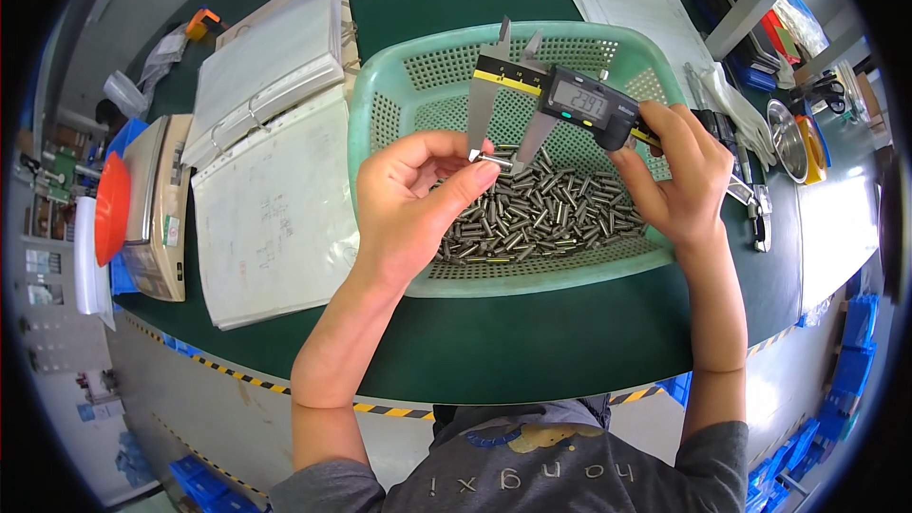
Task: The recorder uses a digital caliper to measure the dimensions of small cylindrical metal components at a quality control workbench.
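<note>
A small steel pin [493, 161], pinched by the left hand's [410, 192] thumb and forefinger, sits between the parted jaw tips of a digital caliper [581, 100] showing dark digits. The right hand [682, 169] grips the caliper's right end between thumb and bent fingers. Below lie loose pins [546, 217] in a green plastic basket [532, 285]; nearer, a strip of green tabletop [541, 347] separates its rim from the table edge. Both forearms rise from the near side.

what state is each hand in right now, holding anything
Left hand: closed, pinching a small metal pin between thumb and fingers.
Right hand: closed, holding the digital caliper.
</note>
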Motion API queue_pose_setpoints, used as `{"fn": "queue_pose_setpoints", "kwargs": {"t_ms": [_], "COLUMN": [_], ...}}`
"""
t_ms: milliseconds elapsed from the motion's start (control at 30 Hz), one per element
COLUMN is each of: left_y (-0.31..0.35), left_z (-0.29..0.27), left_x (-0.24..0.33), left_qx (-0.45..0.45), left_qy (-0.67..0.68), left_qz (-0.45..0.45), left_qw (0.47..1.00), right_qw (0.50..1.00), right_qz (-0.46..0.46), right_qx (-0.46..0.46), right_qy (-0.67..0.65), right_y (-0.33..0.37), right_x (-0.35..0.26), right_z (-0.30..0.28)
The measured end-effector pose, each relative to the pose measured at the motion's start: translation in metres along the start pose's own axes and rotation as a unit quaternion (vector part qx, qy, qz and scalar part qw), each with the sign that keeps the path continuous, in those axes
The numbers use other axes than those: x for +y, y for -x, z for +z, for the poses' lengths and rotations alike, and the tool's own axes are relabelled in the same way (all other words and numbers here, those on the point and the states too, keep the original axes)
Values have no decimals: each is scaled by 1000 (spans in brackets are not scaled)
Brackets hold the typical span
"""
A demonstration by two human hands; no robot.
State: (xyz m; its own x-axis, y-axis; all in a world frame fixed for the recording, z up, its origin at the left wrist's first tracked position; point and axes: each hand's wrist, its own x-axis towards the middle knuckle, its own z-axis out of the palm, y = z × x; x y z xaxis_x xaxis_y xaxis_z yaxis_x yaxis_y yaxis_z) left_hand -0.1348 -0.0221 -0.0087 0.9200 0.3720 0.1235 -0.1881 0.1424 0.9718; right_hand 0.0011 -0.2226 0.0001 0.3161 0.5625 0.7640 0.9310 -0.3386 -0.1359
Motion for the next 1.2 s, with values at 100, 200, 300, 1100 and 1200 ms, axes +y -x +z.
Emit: {"fn": "queue_pose_setpoints", "kwargs": {"t_ms": [100,200,300,1100,1200], "left_y": [0,-1,-1,-7,-8], "left_z": [1,2,2,22,26], "left_x": [0,-1,-4,-8,-11], "left_qx": [-3,-14,-17,-4,12], "left_qy": [-8,-4,-8,26,2], "left_qz": [-5,-9,6,-18,26], "left_qw": [1000,1000,1000,999,1000], "right_qw": [1000,1000,1000,991,992], "right_qz": [1,1,5,45,51], "right_qx": [10,21,17,-108,-98], "right_qy": [5,1,2,64,65], "right_y": [1,2,2,39,48], "right_x": [1,3,3,55,66], "right_z": [0,0,-1,-11,-12]}}
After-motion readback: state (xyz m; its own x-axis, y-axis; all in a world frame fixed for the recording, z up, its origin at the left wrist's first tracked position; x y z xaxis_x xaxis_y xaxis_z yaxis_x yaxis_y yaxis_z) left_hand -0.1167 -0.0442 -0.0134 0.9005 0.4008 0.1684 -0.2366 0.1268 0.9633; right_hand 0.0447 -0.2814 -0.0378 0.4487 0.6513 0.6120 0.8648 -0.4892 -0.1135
